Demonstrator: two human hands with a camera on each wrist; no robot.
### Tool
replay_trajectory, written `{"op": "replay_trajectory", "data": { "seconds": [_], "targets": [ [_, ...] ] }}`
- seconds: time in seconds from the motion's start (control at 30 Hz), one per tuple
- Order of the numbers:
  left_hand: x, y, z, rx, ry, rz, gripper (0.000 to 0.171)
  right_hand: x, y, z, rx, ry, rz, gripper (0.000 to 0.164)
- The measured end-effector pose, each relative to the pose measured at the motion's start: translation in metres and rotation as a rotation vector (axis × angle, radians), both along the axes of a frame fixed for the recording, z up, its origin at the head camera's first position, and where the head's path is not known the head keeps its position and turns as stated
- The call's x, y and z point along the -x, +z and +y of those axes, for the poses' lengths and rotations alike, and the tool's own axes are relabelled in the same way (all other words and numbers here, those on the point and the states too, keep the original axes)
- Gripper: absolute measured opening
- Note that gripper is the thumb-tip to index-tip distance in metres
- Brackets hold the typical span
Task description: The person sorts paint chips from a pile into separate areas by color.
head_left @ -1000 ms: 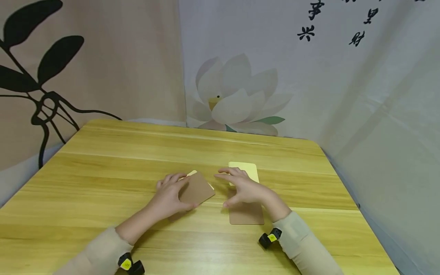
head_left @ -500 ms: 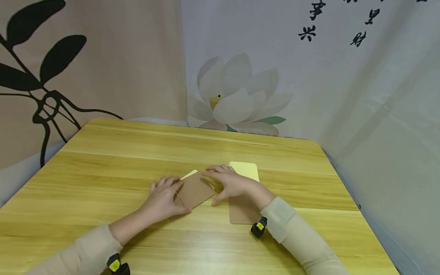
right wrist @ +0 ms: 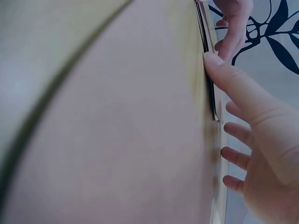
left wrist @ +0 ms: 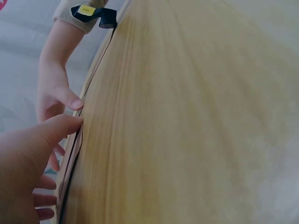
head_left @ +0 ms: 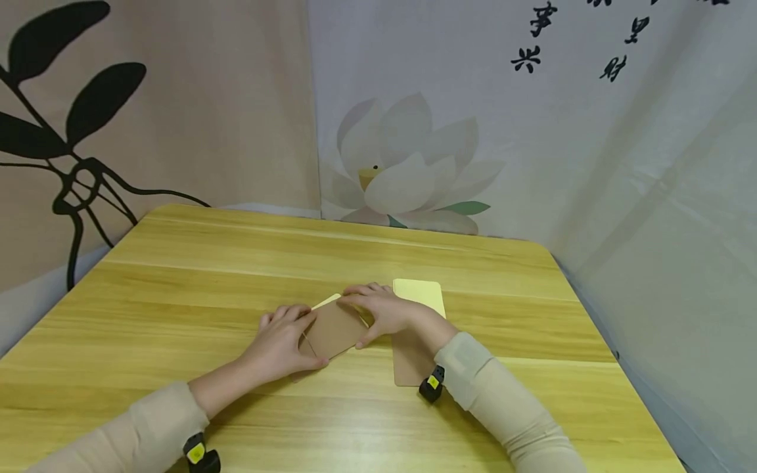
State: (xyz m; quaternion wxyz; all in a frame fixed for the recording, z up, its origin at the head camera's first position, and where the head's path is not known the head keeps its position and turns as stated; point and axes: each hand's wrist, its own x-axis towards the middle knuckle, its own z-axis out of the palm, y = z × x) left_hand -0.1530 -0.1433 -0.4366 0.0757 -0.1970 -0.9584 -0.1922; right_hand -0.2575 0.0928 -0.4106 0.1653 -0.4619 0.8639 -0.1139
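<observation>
Several brown cards (head_left: 336, 330), with a yellow edge showing at the far side, lie overlapped and slanted left of the table's middle. My left hand (head_left: 278, 348) grips the cards at their left side, thumb at the near edge and fingers at the far edge. My right hand (head_left: 387, 312) holds their right end, the index finger by the far corner and the thumb by the near right corner. In the left wrist view, the left thumb (left wrist: 60, 128) touches the cards' edge. The right thumb (right wrist: 236, 84) presses the edge in the right wrist view.
Under the right forearm lies another brown card (head_left: 408, 364), with a yellow card (head_left: 420, 290) beyond it, partly hidden by the right hand. Everything rests on a wooden table (head_left: 236, 263). A printed curtain (head_left: 414, 66) hangs behind the far edge.
My right hand has moved left from above the right-hand cards to the slanted cards' right end. The left hand has shifted slightly left, and an overlapping card edge now shows beside it.
</observation>
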Motion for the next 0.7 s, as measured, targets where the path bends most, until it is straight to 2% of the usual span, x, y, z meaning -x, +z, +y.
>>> {"op": "replay_trajectory", "data": {
  "seconds": [0.43,0.7],
  "targets": [
    [0.0016,-0.0008,-0.0024,0.001,-0.037,-0.001,0.091,-0.005,0.0022,-0.0004,0.008,-0.018,-0.012,0.088],
    [0.0024,0.0021,-0.0037,-0.018,-0.037,-0.009,0.089,-0.0081,0.0045,0.0002,0.023,-0.032,0.008,0.09]
  ]
}}
